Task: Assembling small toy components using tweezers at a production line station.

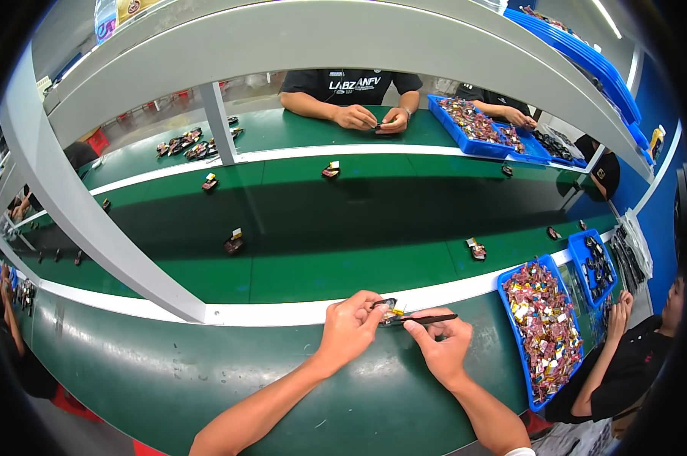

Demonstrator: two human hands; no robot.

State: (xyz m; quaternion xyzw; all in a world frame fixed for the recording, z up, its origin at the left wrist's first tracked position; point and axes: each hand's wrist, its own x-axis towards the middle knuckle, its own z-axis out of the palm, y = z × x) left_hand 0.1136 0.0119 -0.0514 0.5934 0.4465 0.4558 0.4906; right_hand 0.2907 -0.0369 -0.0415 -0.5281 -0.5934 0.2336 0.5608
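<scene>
Over the near bench edge, beside the white rail, my left hand pinches a small electronic assembly with black, yellow and white parts. My right hand holds black tweezers between thumb and fingers. Their slim tip points left and reaches the assembly; whether it grips any part of it is too small to tell. Both hands are close together, with the assembly between them. My fingers cover part of the assembly.
A green conveyor belt carries scattered small assemblies. At my right, a blue tray is heaped with small circuit boards, and a smaller blue tray holds black parts. A grey post curves up at left. Co-workers sit opposite and at right.
</scene>
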